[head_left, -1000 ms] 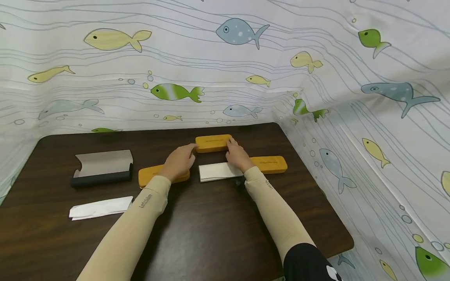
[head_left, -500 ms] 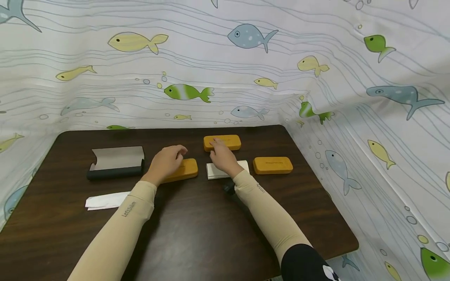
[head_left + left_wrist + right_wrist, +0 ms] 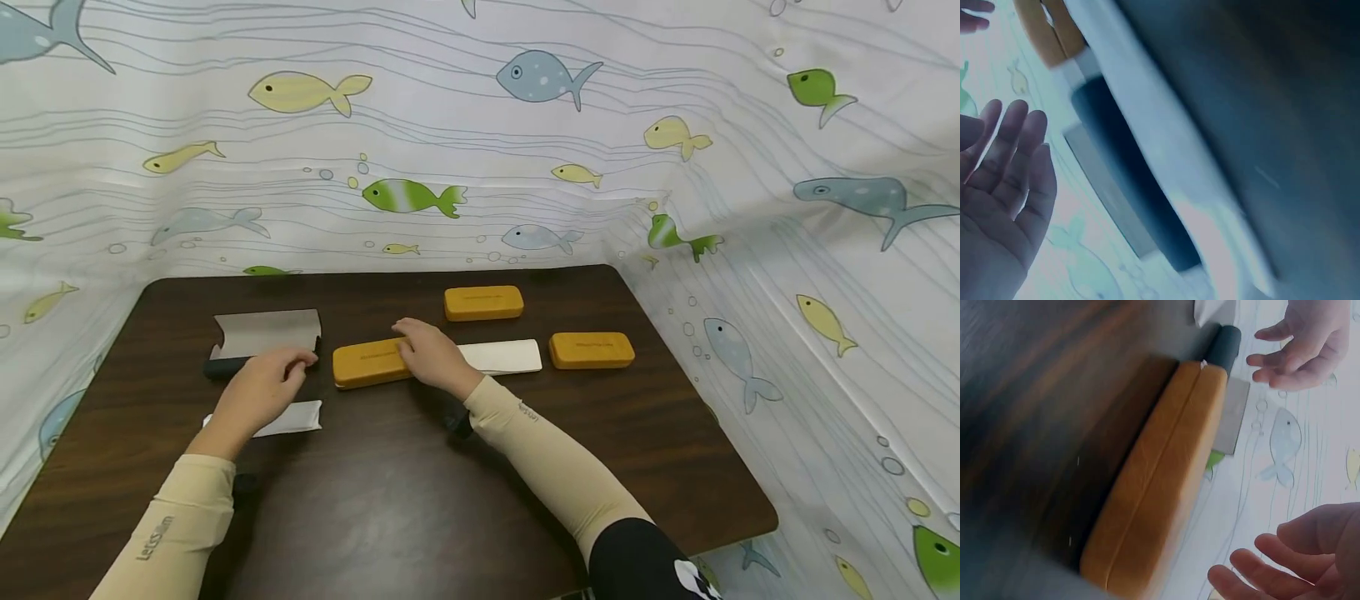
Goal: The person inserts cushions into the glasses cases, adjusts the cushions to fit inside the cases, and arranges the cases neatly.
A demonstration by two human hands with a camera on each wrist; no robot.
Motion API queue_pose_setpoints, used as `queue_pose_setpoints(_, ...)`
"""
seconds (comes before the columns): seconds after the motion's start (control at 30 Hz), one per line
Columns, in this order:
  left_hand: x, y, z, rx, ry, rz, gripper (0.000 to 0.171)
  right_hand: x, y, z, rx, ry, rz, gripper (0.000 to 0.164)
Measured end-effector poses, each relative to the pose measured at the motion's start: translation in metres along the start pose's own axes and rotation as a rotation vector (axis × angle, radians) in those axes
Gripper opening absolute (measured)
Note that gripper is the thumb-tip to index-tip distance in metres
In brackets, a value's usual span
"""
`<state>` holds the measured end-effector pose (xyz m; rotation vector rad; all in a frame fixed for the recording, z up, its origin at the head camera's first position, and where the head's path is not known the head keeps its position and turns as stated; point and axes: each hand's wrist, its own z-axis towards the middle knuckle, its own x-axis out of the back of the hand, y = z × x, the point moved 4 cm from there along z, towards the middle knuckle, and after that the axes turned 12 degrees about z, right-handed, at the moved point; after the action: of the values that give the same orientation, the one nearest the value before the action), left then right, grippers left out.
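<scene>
My left hand (image 3: 258,387) hovers between a white folded cloth (image 3: 296,419) and an opened case (image 3: 266,333) with grey inner lining and a dark front edge. Its fingers are spread and relaxed in the left wrist view, with nothing in the palm (image 3: 994,231). An orange case (image 3: 367,363) lies on the table; my right hand (image 3: 437,358) overlaps its right end in the head view. In the right wrist view, the fingers (image 3: 1250,562) are loosely bent and apart from the orange case (image 3: 1154,481), whose seam runs along its side.
Two more orange cases lie on the dark wooden table (image 3: 420,517): one at the back (image 3: 483,303), one to the right (image 3: 592,351). A second white folded cloth (image 3: 506,357) sits behind my right hand. A fish-patterned curtain (image 3: 420,125) borders the table's back and right.
Both hands have left the back orange case and moved left. My left hand passed over the left orange case to the opened case; my right hand reached the left orange case's right end.
</scene>
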<state>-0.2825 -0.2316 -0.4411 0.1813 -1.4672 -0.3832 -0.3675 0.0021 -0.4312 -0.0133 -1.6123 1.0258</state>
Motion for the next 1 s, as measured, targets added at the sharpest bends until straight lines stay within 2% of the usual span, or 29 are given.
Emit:
queue_pose_setpoints(0.17, 0.002, -0.026, -0.019, 0.047, -0.029, 0.015, 0.032, -0.012, -0.011, 0.003, 0.045, 0.03, -0.023, 0.035)
queue_pose_setpoints(0.33, 0.004, -0.051, -0.036, 0.041, -0.081, 0.051, 0.036, -0.029, -0.033, 0.003, 0.089, 0.034, -0.037, 0.03)
queue_pose_setpoints(0.43, 0.003, -0.066, -0.045, 0.038, -0.129, 0.097, 0.038, -0.048, -0.05, 0.004, 0.124, -0.011, -0.084, 0.029)
queue_pose_setpoints(0.57, 0.003, -0.081, -0.056, 0.06, -0.173, 0.16, 0.04, -0.079, -0.071, 0.003, 0.15, -0.134, -0.195, 0.029)
queue_pose_setpoints(0.67, 0.004, -0.088, -0.061, 0.082, -0.158, 0.17, 0.041, -0.097, -0.08, 0.002, 0.126, -0.225, -0.265, 0.026)
queue_pose_setpoints(0.73, 0.005, -0.089, -0.062, 0.084, -0.141, 0.168, 0.039, -0.105, -0.083, 0.004, 0.093, -0.253, -0.294, 0.02)
queue_pose_setpoints(0.83, 0.005, -0.09, -0.062, 0.084, -0.144, 0.179, 0.036, -0.111, -0.085, 0.007, 0.042, -0.248, -0.326, 0.013)
queue_pose_setpoints(1.0, 0.005, -0.092, -0.061, 0.086, -0.167, 0.204, 0.026, -0.118, -0.087, 0.012, 0.011, -0.217, -0.394, 0.015)
